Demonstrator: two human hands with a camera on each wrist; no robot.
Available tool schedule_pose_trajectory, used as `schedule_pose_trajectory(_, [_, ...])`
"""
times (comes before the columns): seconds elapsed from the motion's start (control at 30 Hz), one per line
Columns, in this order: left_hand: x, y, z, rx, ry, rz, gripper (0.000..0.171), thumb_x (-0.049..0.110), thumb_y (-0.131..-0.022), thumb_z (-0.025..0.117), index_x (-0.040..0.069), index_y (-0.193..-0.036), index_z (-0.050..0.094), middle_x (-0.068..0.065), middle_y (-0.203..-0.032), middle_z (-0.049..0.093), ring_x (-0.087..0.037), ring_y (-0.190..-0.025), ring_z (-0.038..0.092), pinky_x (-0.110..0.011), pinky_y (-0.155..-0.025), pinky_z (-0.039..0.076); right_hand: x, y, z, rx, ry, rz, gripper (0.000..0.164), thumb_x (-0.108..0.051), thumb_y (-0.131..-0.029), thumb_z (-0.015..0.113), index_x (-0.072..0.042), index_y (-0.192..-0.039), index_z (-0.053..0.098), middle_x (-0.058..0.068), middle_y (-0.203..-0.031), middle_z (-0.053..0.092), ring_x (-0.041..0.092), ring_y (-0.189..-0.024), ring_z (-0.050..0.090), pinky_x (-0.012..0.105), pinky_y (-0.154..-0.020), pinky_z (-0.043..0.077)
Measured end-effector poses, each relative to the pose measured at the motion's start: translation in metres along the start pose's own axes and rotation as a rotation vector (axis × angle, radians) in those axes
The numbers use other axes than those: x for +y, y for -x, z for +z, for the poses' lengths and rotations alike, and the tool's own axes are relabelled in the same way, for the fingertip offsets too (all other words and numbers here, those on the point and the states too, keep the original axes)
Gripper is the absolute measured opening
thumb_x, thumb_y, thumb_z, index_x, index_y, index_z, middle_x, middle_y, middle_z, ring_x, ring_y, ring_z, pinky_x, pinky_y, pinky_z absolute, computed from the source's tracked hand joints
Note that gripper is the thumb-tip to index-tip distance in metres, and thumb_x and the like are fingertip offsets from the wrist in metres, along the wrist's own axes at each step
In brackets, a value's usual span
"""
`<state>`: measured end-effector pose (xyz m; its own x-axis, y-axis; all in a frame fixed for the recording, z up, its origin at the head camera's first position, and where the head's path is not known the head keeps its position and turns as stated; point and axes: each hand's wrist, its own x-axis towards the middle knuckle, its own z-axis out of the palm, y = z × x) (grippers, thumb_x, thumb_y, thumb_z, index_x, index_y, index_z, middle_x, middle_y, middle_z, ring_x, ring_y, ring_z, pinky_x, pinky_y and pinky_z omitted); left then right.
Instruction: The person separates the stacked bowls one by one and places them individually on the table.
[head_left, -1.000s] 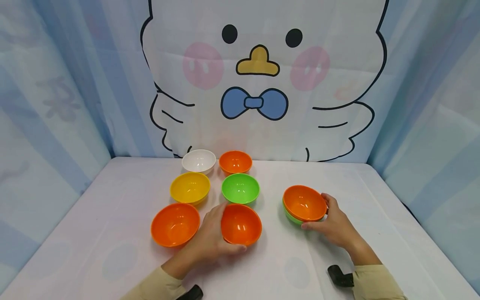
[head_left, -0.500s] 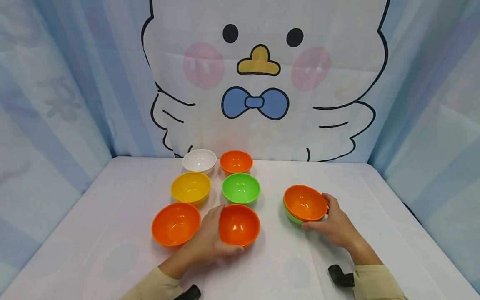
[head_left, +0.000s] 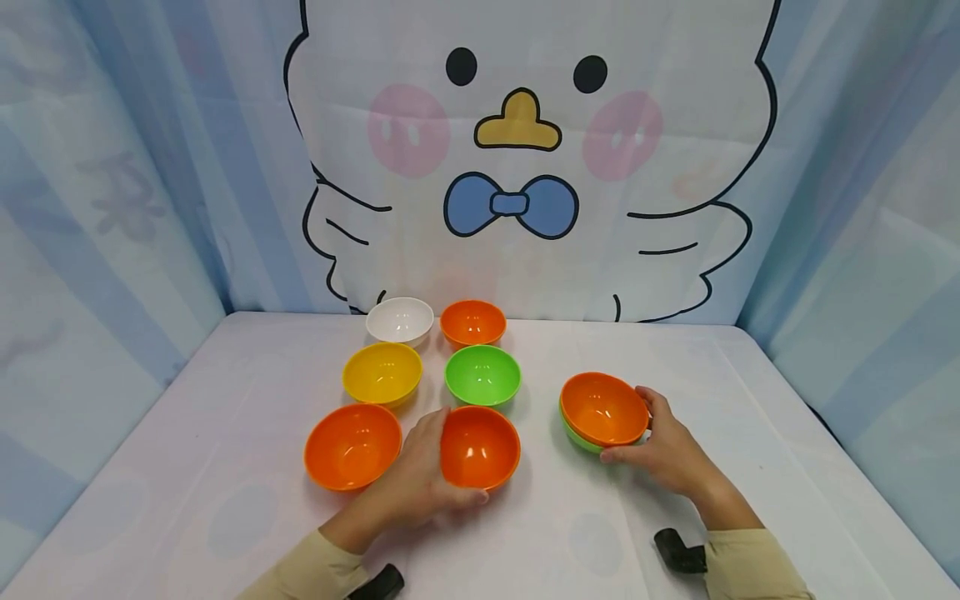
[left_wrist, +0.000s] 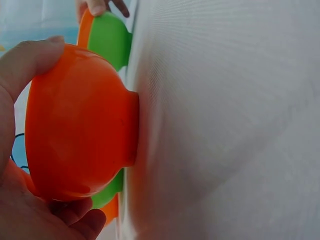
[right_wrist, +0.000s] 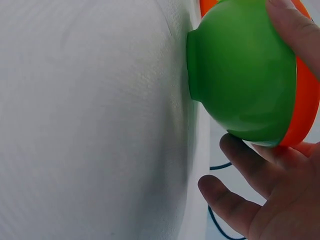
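Note:
My left hand [head_left: 417, 477] grips the near-right orange bowl [head_left: 483, 450] by its left side, thumb at the front rim. In the left wrist view that orange bowl [left_wrist: 80, 125] stands upright, its foot on or very near the white cloth. Over to the right, my right hand [head_left: 670, 450] holds two nested bowls: an orange bowl [head_left: 603, 410] sitting inside a green bowl [head_left: 576, 435]. The right wrist view has the thumb across the rims of the green bowl [right_wrist: 245, 75] and the orange one, with fingers underneath on the opposite side.
Beside my left hand sits another orange bowl [head_left: 352, 448]. Behind are a yellow bowl [head_left: 382, 374], a green bowl [head_left: 483, 375], a white bowl [head_left: 400, 321] and a far orange bowl [head_left: 472, 322]. A white cloth covers the table [head_left: 525, 542]; printed curtains [head_left: 517, 275] enclose its back and sides.
My right hand and the nested bowls have shifted slightly left and nearer. My left hand and its orange bowl moved a little left at first, then stayed nearly still.

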<state>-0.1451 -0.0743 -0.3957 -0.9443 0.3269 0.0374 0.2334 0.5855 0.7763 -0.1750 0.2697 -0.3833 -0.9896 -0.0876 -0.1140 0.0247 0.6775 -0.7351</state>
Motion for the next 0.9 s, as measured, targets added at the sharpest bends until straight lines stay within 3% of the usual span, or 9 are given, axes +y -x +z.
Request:
schedule_pose_trajectory(0.17, [0.001,0.0,0.0,0.001,-0.004,0.01,0.114,0.042,-0.07,0.086,-0.007,-0.153,0.023,-0.018,-0.15,0.035,-0.035,-0.134,0.036,-0.055,-0.102,0.043,-0.001,0.001,0.0,-0.008,0.004,-0.003,0.126,-0.047,-0.071,0.089,0.004,-0.154,0.009,0.033,-0.157,0.019,0.051,-0.136,0.032,0.066,-0.107,0.031])
schedule_pose_trajectory(0.4, [0.011,-0.002,-0.004,0.019,-0.068,0.051,0.121,0.042,-0.069,0.089,-0.005,-0.156,0.018,-0.019,-0.158,0.025,-0.037,-0.143,0.026,-0.058,-0.109,0.036,-0.002,0.002,0.0,-0.011,0.001,-0.01,0.125,-0.045,-0.072,0.09,0.004,-0.154,0.009,0.032,-0.157,0.019,0.051,-0.136,0.032,0.066,-0.107,0.031])
schedule_pose_trajectory(0.6, [0.038,-0.011,-0.011,0.01,-0.088,0.128,0.118,0.041,-0.073,0.088,-0.002,-0.157,0.017,-0.016,-0.161,0.021,-0.033,-0.146,0.023,-0.054,-0.11,0.036,-0.003,0.004,-0.003,-0.008,0.017,-0.016,0.122,-0.042,-0.073,0.089,0.005,-0.154,0.01,0.033,-0.156,0.021,0.052,-0.134,0.034,0.067,-0.105,0.034])
schedule_pose_trajectory(0.9, [0.085,-0.048,-0.017,-0.146,-0.21,0.224,0.121,0.048,-0.075,0.087,0.005,-0.16,0.012,-0.007,-0.165,0.016,-0.024,-0.15,0.016,-0.042,-0.117,0.027,0.001,0.003,0.001,-0.01,0.006,-0.027,0.121,-0.045,-0.073,0.089,0.004,-0.153,0.013,0.032,-0.155,0.024,0.05,-0.132,0.038,0.064,-0.104,0.037])
